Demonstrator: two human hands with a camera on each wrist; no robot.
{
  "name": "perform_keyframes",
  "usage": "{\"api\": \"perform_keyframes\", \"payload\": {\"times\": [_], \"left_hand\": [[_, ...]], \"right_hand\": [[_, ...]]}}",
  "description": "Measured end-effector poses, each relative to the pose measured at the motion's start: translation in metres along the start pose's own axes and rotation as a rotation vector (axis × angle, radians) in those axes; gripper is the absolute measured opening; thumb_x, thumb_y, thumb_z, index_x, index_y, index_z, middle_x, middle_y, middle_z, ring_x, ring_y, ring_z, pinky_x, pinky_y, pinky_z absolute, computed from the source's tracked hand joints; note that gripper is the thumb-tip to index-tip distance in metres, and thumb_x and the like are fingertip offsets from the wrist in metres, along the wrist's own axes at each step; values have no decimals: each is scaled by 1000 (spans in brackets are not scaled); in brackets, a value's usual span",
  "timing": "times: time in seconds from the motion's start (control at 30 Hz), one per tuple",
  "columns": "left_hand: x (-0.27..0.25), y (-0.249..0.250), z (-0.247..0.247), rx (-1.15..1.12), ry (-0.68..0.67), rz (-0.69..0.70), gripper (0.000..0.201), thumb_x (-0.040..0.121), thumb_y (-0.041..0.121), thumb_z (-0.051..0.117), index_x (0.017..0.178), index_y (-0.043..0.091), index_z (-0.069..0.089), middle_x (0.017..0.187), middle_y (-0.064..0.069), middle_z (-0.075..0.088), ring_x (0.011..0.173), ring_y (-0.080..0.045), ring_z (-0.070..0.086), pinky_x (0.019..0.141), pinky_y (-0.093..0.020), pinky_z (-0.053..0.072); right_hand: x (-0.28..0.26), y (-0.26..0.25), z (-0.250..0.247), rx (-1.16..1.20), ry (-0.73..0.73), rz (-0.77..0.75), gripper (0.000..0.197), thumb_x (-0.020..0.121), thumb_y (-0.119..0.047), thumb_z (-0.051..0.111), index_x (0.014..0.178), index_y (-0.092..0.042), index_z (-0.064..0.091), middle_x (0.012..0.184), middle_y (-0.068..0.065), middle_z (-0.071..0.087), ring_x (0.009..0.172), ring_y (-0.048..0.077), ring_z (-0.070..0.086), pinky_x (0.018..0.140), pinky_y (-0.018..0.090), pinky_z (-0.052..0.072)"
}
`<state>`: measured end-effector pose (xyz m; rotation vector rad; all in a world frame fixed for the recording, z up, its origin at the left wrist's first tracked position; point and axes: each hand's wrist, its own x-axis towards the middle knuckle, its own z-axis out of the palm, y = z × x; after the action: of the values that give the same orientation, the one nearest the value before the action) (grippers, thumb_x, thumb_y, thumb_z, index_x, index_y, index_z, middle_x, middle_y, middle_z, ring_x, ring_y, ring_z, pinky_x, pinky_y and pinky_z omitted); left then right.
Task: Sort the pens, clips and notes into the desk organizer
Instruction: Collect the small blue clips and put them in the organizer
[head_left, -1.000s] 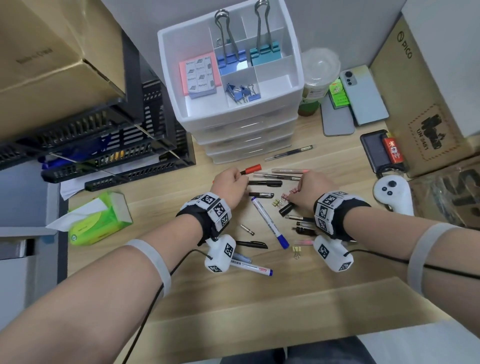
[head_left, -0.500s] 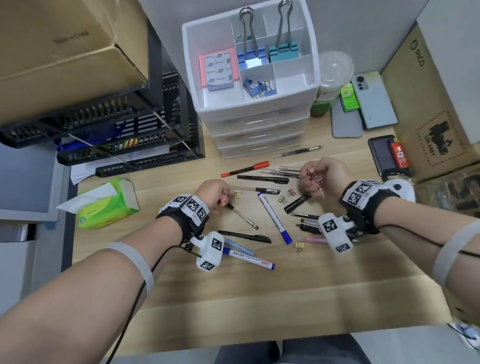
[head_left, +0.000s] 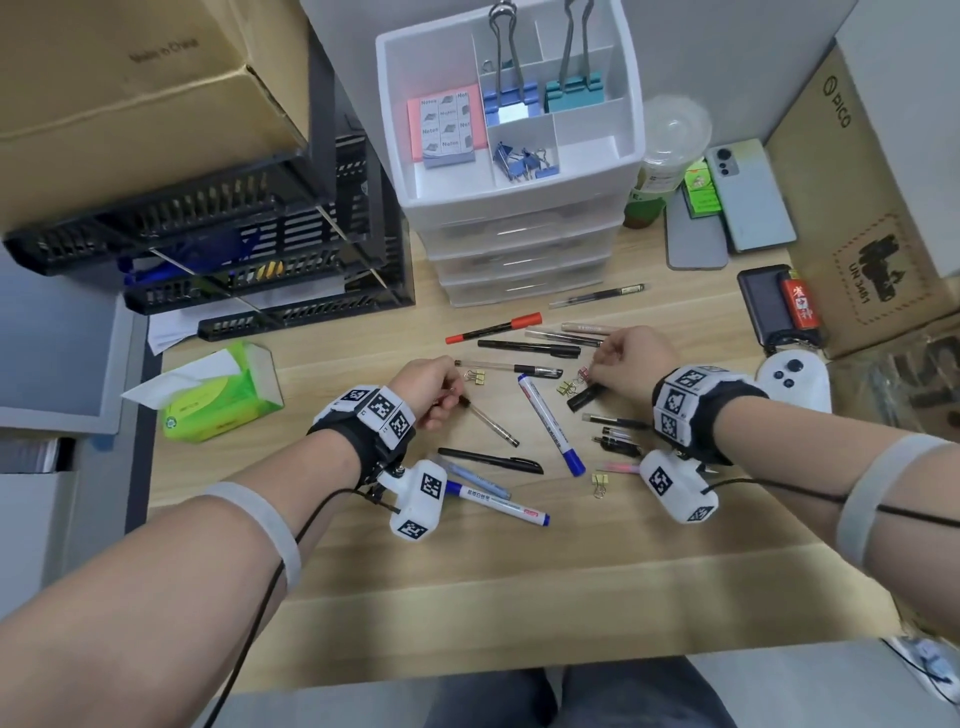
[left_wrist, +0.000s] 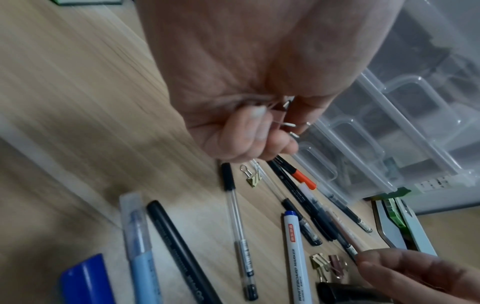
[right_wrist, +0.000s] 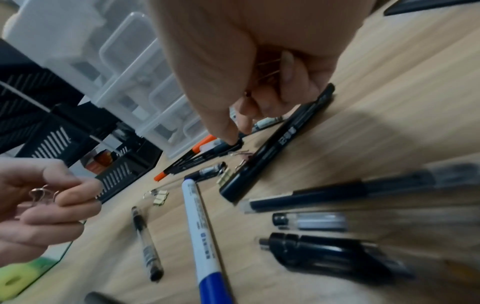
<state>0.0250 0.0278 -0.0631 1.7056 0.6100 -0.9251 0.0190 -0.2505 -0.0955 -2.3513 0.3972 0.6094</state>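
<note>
Several pens and markers lie strewn on the wooden desk, among them a blue whiteboard marker (head_left: 550, 423). My left hand (head_left: 431, 389) hovers at their left and grips small rose-gold binder clips (left_wrist: 287, 115) in its curled fingers, also seen in the right wrist view (right_wrist: 41, 195). My right hand (head_left: 618, 358) has clip wires (right_wrist: 269, 66) tucked in its curled fingers. Its thumb and forefinger reach down beside a pink clip (head_left: 583, 373) and a black marker (right_wrist: 272, 148). Gold clips (head_left: 475, 375) remain on the desk. The white organizer (head_left: 519, 187) holds notes (head_left: 447, 130) and blue clips (head_left: 524, 163).
Black stacked trays (head_left: 234, 260) and a cardboard box stand at the left, with a green tissue pack (head_left: 218, 400) in front of them. At the right are a cup (head_left: 660, 156), phones (head_left: 748, 197), a power bank (head_left: 769, 306) and a white controller (head_left: 795, 379).
My left hand has drawn back from the red-capped pen toward me. My right hand, lifted with a pink clip half a second ago, has come back down by the black marker.
</note>
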Motion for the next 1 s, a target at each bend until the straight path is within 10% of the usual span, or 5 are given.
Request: {"api": "perform_keyframes", "payload": {"times": [0.27, 0.67, 1.0], "left_hand": [[-11, -16, -21, -46, 118, -20, 26, 86, 13, 39, 63, 13, 50, 54, -1, 43, 41, -15, 28, 37, -15, 24], [-15, -29, -24, -43, 142, -38, 26, 88, 16, 40, 64, 13, 49, 58, -3, 48, 43, -17, 32, 40, -18, 24], [-21, -21, -7, -43, 18, -13, 26, 90, 17, 40, 70, 10, 56, 63, -4, 50, 47, -17, 38, 41, -21, 32]], "right_hand": [[2, -16, 15, -326, -38, -77, 25, 80, -32, 68, 71, -8, 68, 72, 6, 69, 64, 21, 66, 57, 30, 56], [-1, -22, 15, -380, 22, -148, 13, 80, -25, 68, 91, -18, 70, 90, 1, 66, 81, 21, 63, 74, 36, 58], [-2, -23, 20, -365, -43, -85, 23, 84, -36, 65, 81, -13, 68, 75, 3, 68, 68, 21, 64, 63, 34, 57]]}}
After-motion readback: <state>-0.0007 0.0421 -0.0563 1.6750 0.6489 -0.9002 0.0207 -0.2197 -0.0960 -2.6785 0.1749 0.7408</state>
